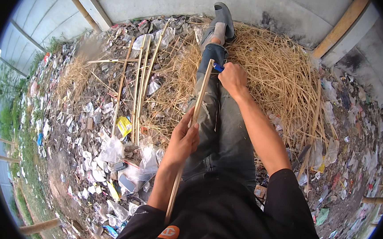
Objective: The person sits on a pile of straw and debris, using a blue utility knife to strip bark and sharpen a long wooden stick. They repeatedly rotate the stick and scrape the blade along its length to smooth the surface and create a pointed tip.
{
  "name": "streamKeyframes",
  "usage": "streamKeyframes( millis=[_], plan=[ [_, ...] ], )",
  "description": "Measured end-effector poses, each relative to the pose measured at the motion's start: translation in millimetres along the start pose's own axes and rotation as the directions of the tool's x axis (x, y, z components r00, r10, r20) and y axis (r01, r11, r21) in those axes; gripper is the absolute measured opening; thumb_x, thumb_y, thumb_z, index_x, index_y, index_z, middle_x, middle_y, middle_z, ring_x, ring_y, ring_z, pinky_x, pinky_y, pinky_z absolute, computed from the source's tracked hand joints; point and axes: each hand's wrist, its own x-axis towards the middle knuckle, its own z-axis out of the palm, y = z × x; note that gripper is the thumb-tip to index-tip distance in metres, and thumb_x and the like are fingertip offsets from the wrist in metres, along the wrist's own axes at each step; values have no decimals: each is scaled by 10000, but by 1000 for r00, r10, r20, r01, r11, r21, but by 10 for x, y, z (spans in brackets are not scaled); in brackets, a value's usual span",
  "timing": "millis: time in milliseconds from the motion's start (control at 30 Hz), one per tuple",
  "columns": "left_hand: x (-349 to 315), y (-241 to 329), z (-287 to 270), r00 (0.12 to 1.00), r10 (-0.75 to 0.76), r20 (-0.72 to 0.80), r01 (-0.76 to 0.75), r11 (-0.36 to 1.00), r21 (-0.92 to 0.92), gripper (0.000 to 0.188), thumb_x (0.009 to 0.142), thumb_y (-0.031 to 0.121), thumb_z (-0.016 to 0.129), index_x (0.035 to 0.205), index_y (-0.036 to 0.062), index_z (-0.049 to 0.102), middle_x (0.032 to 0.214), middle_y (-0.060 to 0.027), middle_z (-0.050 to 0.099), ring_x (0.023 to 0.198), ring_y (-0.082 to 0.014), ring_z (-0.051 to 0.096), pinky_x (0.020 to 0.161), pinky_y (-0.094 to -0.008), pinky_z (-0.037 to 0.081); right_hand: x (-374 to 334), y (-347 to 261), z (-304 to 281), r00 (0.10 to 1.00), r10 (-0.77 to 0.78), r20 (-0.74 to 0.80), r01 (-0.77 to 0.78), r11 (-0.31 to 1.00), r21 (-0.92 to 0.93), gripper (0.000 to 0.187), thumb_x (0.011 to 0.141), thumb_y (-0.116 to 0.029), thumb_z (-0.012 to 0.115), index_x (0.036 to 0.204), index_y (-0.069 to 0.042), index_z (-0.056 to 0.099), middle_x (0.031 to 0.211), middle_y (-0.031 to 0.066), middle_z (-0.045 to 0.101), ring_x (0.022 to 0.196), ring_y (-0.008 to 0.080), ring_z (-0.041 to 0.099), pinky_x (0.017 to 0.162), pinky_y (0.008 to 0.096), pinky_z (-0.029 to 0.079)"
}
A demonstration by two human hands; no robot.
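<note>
Bamboo strip [202, 93] slants over the legs [235, 127], probably braced against the shirt [225, 206]; the left hand [183, 139] curls round its middle, seemingly steadying it; the right hand [233, 79] is fisted round a blue tool [218, 68] beside its far end.

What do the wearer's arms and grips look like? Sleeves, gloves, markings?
Left grip and right grip are both bare human hands: no gloves, rings or watch visible. Left forearm and right forearm are uncovered, no cables or markings seen. Short black sleeves belong to a black shirt with an orange chest patch.
</note>
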Motion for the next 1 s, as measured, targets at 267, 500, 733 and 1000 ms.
streamKeyframes(
  millis=[267,500,733,1000],
  plan=[
    [12,92,-24,999,2,46,1,998,-65,511,1076,139,439,1564,135,288,665,74,288,489,-31,248,440,-210,205,156,-161,-31,990,115,-86,-107,990,89,204,786,-138,632,913,-42,759,917,232,726,902,408,705,823,486,567],
    [27,134,-47,1000,13,24,-13,1000,-23,483,1078,168,437,1542,141,302,653,66,283,479,-34,244,437,-215,207,296,-188,81,991,108,-74,-103,993,61,309,799,-179,666,1059,-33,747,952,233,730,901,402,712,796,479,569],
    [-531,183,-204,999,-4,47,15,971,-240,446,1070,227,456,1493,116,374,596,78,263,407,-39,228,387,-215,200,664,947,-225,870,475,-131,-453,875,171,242,807,-200,704,740,31,677,683,191,683,608,291,689,562,395,518],
    [-96,430,-389,984,172,51,-141,919,-367,475,1074,201,431,1538,143,349,580,63,293,369,-41,248,324,-216,221,-333,-255,-849,998,-66,21,59,967,248,193,811,-150,657,775,38,683,672,218,665,629,381,671,610,437,522]
  ],
)
